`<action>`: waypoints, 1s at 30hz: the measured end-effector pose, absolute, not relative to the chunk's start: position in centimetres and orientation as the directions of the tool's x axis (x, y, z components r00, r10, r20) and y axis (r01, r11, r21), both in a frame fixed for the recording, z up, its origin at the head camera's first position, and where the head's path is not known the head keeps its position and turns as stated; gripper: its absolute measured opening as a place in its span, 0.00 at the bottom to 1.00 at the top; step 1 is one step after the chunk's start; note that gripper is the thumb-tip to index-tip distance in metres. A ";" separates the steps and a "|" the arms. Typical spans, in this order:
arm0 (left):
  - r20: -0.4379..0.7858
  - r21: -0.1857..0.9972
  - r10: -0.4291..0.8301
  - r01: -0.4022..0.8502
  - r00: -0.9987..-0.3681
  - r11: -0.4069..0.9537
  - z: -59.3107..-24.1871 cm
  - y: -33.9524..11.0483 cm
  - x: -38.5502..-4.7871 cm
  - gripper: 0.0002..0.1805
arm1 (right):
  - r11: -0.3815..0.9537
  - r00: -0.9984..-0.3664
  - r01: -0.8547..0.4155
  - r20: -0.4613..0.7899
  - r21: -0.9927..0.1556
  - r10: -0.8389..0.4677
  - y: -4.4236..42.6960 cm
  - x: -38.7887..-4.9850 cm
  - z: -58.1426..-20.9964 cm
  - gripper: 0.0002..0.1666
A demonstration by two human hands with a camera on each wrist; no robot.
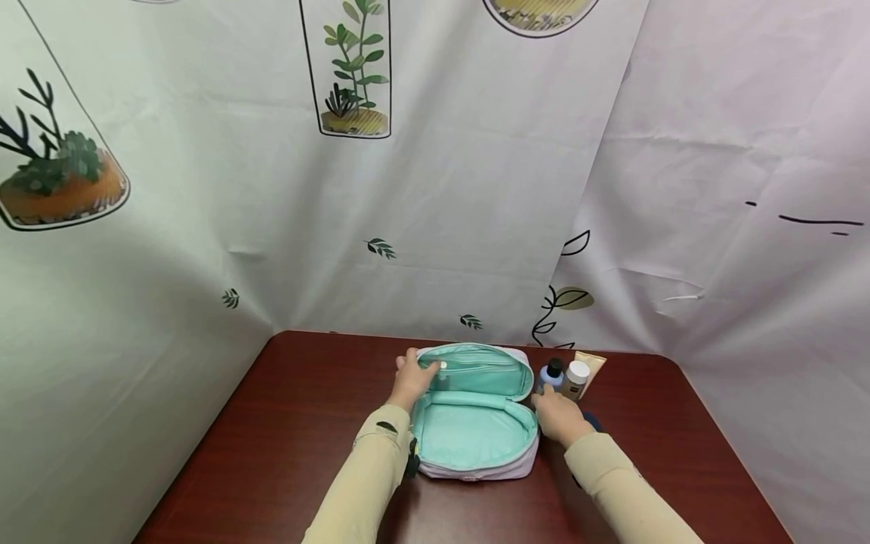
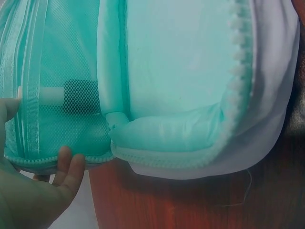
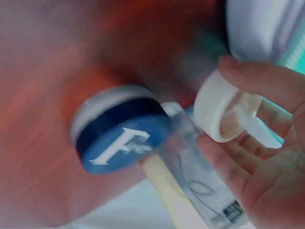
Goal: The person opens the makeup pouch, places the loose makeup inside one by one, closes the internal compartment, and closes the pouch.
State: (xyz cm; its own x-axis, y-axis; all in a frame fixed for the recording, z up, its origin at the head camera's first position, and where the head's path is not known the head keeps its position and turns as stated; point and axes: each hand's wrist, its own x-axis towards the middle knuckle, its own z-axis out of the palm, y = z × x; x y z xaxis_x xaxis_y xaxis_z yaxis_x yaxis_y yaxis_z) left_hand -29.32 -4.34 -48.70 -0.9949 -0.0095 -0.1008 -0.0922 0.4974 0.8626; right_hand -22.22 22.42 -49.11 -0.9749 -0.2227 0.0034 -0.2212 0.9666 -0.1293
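Observation:
An unzipped toiletry bag [image 1: 476, 434] with mint lining and a pale lilac outside lies on the table, its lid tipped back. My left hand [image 1: 413, 381] grips the lid's left edge. In the left wrist view, the thumb [image 2: 9, 109] is by the white end of a slim item [image 2: 50, 95] with a dark section, tucked in the lid's mesh pocket [image 2: 71, 52]. Just right of the bag, my right hand [image 1: 560, 417] pinches a white ring-shaped roll [image 3: 214, 107] with a brownish inside, resembling tape, between thumb and fingers.
Beside the right hand stand a blue bottle [image 1: 550, 374] with a black cap, a white-capped bottle [image 1: 576, 378] and a cream tube [image 1: 593, 366]. A round blue-lidded jar [image 3: 124, 138] bearing a white letter is near them. Patterned fabric [image 1: 462, 189] hangs behind the table [image 1: 326, 400].

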 end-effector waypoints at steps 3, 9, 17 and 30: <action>-0.100 0.860 -0.009 -0.091 -0.995 0.502 -48.7 -4.4 -29.3 0.34 | 0.966 -0.976 -0.215 -0.012 -0.141 -0.219 22.3 -22.5 -48.0 0.06; -0.098 0.861 -0.015 -0.092 -0.995 0.501 -48.8 -4.5 -29.3 0.33 | 0.957 -0.971 -0.238 0.008 -0.167 -0.240 22.2 -23.1 -46.5 0.25; -0.109 0.859 -0.028 -0.108 -0.994 0.501 -48.9 -4.3 -29.3 0.33 | 0.936 -0.964 -0.268 0.072 -0.230 -0.258 21.5 -23.8 -45.5 0.22; -0.086 0.859 -0.031 -0.090 -0.996 0.504 -48.9 -4.2 -29.2 0.38 | 0.913 -0.962 -0.267 0.149 -0.309 -0.230 18.9 -24.9 -43.8 0.12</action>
State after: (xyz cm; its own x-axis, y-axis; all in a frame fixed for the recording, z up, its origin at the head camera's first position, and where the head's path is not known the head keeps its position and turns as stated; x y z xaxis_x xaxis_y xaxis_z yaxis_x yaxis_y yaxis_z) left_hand -29.23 -4.23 -48.90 -0.9958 -0.0308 -0.0857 -0.0895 0.5041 0.8590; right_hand -24.89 18.85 -43.82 -0.9616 -0.2303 0.1494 -0.2666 0.9130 -0.3088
